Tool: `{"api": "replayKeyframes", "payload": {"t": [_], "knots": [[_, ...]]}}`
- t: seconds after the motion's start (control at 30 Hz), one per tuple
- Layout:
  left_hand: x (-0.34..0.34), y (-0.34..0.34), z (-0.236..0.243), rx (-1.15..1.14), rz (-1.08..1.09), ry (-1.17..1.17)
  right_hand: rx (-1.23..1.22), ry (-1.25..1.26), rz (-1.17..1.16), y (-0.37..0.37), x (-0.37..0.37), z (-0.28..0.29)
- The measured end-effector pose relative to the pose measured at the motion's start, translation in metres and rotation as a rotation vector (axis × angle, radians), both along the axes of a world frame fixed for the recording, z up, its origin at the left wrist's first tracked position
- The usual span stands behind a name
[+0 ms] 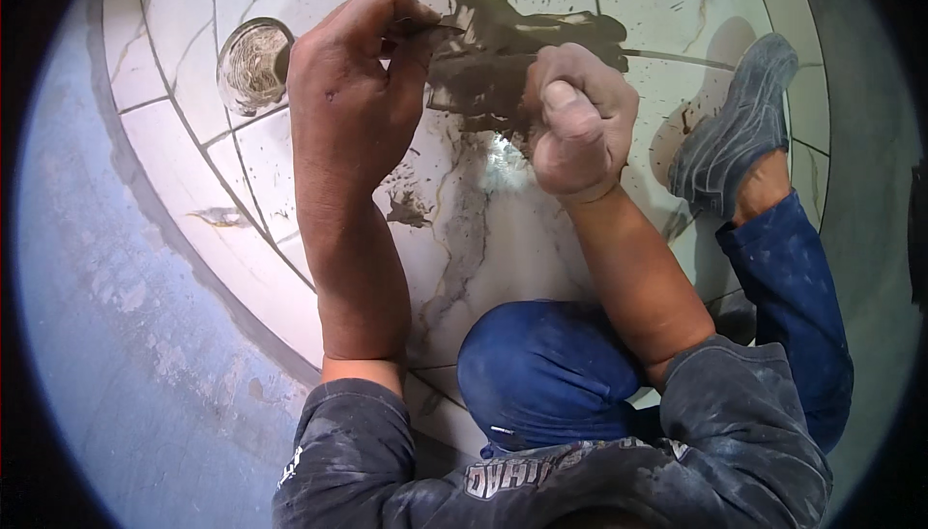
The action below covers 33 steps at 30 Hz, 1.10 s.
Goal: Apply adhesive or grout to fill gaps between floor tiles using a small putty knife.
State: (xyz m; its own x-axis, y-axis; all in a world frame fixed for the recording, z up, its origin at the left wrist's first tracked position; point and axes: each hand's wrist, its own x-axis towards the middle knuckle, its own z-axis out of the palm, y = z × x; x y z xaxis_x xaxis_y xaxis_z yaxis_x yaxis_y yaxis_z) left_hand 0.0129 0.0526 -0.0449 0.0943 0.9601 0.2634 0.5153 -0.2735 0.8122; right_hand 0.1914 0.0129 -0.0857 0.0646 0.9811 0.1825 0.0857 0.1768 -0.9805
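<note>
My left hand (358,84) is closed in a pinch above the tiles, at the left edge of a wet grey-brown smear of grout or mortar (493,74). Between its thumb and fingertips a thin dark edge shows, too small to name. My right hand (585,123), pale with dust, is curled into a fist with the thumb on top, over the right part of the smear. Whatever it grips is hidden from view. White marble-patterned tiles (522,239) lie under both hands, with a smaller smear (411,205) by my left wrist.
A round container (253,67) with crusted mortar inside stands left of my left hand. My bent knee (541,365) is close below, and my grey shoe (735,132) rests on the tiles at the right. A bluish wall (145,336) curves along the left.
</note>
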Motion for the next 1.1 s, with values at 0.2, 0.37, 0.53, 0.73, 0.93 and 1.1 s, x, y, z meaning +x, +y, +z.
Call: {"api": "replayKeyframes", "payload": {"t": [0.2,0.37,0.53,0.73,0.93,1.1], "knots": [[-0.001,-0.002,0.006,-0.136,-0.01,-0.002,0.05,0.111,0.025,0.0,0.0,0.001],[-0.001,0.0,0.009,-0.114,-0.018,-0.022,0.113,0.142,0.058,0.0,-0.003,0.007],[-0.001,0.001,0.004,-0.199,-0.151,0.006,0.021,-0.002,0.043,-0.002,0.006,-0.019],[0.007,0.003,-0.02,-0.112,-0.049,-0.025,-0.147,0.213,0.041,-0.018,0.008,-0.01],[0.002,0.001,-0.009,-0.16,-0.046,-0.046,-0.087,0.077,0.075,-0.014,0.012,-0.002],[-0.001,0.001,-0.002,-0.169,-0.033,-0.045,0.047,-0.092,0.067,-0.006,0.008,0.012]]}}
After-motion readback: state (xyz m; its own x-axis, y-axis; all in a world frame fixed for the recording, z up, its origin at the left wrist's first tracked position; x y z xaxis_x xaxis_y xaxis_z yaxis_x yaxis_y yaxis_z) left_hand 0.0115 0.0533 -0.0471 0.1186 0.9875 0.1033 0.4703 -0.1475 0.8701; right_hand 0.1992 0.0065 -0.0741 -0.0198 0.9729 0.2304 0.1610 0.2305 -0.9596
